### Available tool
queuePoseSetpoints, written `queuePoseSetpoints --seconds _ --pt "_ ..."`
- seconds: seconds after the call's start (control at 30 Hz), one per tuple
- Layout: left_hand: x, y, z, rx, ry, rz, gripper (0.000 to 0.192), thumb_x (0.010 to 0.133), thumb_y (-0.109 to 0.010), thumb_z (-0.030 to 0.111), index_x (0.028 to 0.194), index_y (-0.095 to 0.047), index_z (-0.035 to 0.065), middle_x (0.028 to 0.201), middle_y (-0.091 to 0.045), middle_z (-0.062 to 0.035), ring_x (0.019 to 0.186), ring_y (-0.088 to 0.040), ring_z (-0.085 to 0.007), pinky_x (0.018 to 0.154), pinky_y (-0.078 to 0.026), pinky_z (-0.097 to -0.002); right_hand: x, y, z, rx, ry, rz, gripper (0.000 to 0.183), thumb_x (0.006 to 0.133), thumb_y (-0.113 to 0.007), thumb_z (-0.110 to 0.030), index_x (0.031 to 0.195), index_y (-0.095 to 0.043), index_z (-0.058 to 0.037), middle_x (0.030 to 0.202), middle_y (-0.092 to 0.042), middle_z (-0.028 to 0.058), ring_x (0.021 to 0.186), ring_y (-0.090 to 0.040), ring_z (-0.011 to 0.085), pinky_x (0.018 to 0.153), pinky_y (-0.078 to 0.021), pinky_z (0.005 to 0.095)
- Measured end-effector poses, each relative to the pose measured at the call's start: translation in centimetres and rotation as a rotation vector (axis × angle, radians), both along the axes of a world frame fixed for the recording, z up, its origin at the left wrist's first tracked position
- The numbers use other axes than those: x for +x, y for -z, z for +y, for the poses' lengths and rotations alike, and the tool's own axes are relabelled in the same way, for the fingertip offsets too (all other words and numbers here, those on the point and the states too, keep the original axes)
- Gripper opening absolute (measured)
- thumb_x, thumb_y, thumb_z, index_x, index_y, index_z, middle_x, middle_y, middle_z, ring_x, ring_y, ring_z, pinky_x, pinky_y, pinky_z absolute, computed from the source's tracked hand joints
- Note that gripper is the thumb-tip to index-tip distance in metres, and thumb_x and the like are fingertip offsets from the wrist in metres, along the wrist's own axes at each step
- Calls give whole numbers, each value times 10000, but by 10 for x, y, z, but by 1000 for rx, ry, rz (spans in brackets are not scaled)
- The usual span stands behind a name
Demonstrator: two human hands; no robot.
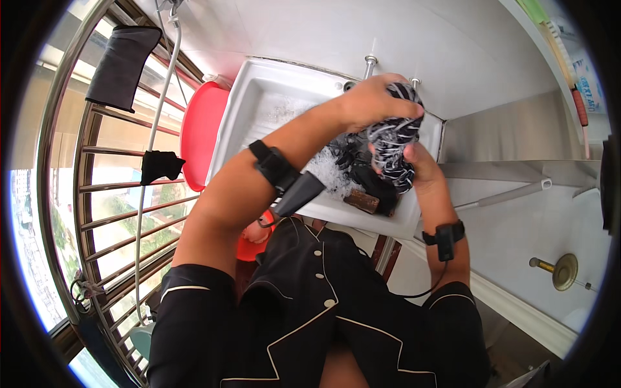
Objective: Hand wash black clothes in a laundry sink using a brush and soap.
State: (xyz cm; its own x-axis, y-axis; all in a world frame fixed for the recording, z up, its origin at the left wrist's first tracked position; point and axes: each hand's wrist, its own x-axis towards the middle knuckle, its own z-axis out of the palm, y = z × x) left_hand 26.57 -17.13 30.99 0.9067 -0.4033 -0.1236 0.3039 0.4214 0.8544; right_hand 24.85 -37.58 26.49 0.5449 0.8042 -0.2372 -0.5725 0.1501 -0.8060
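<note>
Both hands grip a wet, bunched black cloth with white stripes [395,133] over a white laundry sink [237,106]. My left hand [376,102] is wrapped around the far end of the bundle. The near end lies in my right hand [421,162], its fingers partly hidden by the fabric. Foam clings to the cloth between them. Below, more dark wet cloth [366,169] lies in the sink beside white suds [332,174]. A brown block [361,200], too unclear to name further, rests near the sink's front edge.
A red plastic basin [206,136] stands against the sink's left side. Metal window bars [116,152] run along the left, with a grey cloth [125,65] hung there. Metal pipe fittings [370,62] project from the back wall. A door with a brass-coloured handle [565,271] is at right.
</note>
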Motion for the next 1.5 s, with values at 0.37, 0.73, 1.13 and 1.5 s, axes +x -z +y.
queuePoseSetpoints --seconds 0.37,0.73,1.13,1.5 --pt "12 69 -117 692 -410 -475 412 735 -792 253 1030 -677 -9 962 -716 -215 924 -708 -345 871 -545 -390 -4 44 -64 -599 360 -581 640 686 -898 -85 1244 -592 -13 1133 -703 64 1046 -679 175 905 -558 334" --pt "17 59 -137 458 -739 -3 430 742 -751 190 1073 -647 -63 958 -703 -221 887 -691 -360 830 -548 -410 -16 41 -42 -865 726 -1005 787 676 -904 -239 1332 -531 -18 1203 -671 196 1134 -650 366 952 -526 419" --pt "-2 52 -63 85 -395 234 632 841 -837 276 1263 -524 -75 1139 -639 -129 967 -662 -206 849 -555 -337 -7 59 -35 -453 617 -452 524 846 -792 -248 1282 -583 -48 967 -699 89 852 -704 274 570 -525 338" --pt "-28 65 -68 278 -506 -37 589 793 -866 261 1218 -562 -11 1026 -700 -128 885 -673 -176 807 -557 -316 -32 67 -18 55 347 232 577 899 -732 -518 1218 -581 -61 950 -707 154 679 -716 279 430 -526 318"
